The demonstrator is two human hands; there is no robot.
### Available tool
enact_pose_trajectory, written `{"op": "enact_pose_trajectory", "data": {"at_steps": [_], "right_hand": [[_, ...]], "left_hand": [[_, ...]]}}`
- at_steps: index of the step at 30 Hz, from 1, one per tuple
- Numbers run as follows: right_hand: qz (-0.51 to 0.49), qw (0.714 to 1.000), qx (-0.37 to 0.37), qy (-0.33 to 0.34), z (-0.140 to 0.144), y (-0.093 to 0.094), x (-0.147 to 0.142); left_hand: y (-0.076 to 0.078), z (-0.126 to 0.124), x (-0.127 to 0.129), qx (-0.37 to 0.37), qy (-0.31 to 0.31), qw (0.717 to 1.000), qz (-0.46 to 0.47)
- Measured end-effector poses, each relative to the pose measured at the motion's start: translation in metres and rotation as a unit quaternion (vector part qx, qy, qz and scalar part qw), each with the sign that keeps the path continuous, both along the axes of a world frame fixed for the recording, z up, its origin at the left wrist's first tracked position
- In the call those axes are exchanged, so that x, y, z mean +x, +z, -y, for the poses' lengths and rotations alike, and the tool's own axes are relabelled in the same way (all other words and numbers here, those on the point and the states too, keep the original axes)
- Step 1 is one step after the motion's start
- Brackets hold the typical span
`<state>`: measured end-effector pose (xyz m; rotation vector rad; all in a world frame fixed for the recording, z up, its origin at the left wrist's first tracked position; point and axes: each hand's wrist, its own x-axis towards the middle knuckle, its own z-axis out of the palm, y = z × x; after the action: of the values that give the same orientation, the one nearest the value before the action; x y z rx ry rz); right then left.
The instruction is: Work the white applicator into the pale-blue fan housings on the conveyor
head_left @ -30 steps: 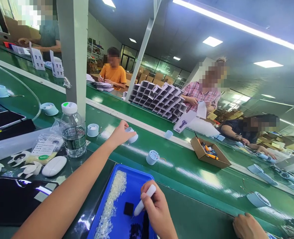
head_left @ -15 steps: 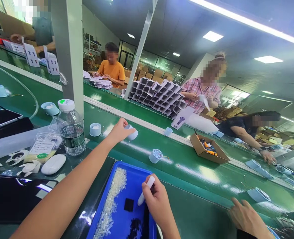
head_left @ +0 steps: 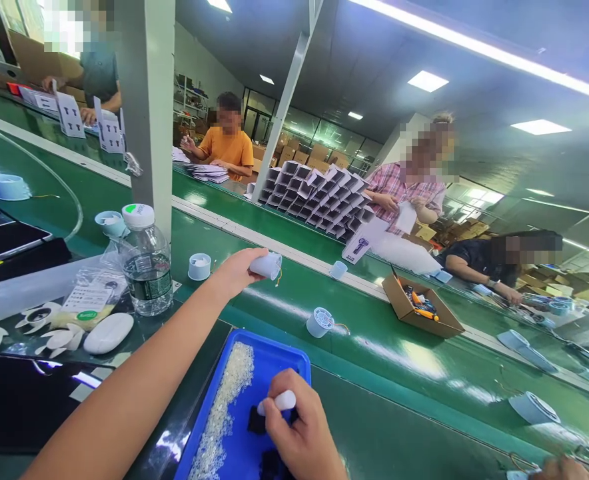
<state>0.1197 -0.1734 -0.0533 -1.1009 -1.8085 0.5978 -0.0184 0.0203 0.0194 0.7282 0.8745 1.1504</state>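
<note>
My left hand (head_left: 237,270) reaches out over the green conveyor belt (head_left: 374,347) and grips a pale blue round part (head_left: 266,265), lifted clear of the belt, with a thin wire hanging from it. My right hand (head_left: 299,437) is low in the picture over the blue tray (head_left: 274,350), closed on a white pen-like tool (head_left: 278,401) whose tip points down at a small black square pad (head_left: 255,421). A strip of small clear beads (head_left: 224,407) lies along the left side of the tray.
More pale blue parts (head_left: 319,321) ride on the belt. A water bottle (head_left: 146,261), a white oval case (head_left: 108,332) and white fan blades (head_left: 37,315) sit to the left. An open cardboard box (head_left: 419,308) stands on the belt's far side. Several people work opposite.
My left hand has lifted the pale blue part off the belt. My right hand has tipped the white tool down onto the black pad. The parts on the belt have drifted right.
</note>
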Motion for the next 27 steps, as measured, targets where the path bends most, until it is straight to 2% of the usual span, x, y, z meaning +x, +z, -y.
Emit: {"op": "enact_pose_trajectory", "data": {"at_steps": [2,5,10,14,19,27], "right_hand": [[-0.053,0.998,0.036,-0.03,0.0,-0.002,0.001],[-0.169,0.977,0.069,-0.109,-0.001,-0.006,0.004],[-0.288,0.939,0.011,-0.189,-0.007,-0.008,0.009],[-0.313,0.93,-0.013,-0.194,-0.01,-0.005,0.01],[-0.323,0.927,-0.006,-0.19,-0.009,-0.006,0.01],[-0.325,0.924,-0.002,-0.199,-0.009,-0.007,0.014]], "left_hand": [[-0.002,0.001,0.006,-0.026,0.007,1.0,0.006],[-0.005,0.008,0.015,0.003,-0.013,0.998,-0.058],[-0.002,0.025,0.025,0.079,-0.14,0.971,-0.179],[0.001,0.032,0.028,0.112,-0.181,0.95,-0.229],[0.0,0.036,0.033,0.161,-0.208,0.929,-0.261],[0.0,0.041,0.037,0.158,-0.212,0.93,-0.256]]}}
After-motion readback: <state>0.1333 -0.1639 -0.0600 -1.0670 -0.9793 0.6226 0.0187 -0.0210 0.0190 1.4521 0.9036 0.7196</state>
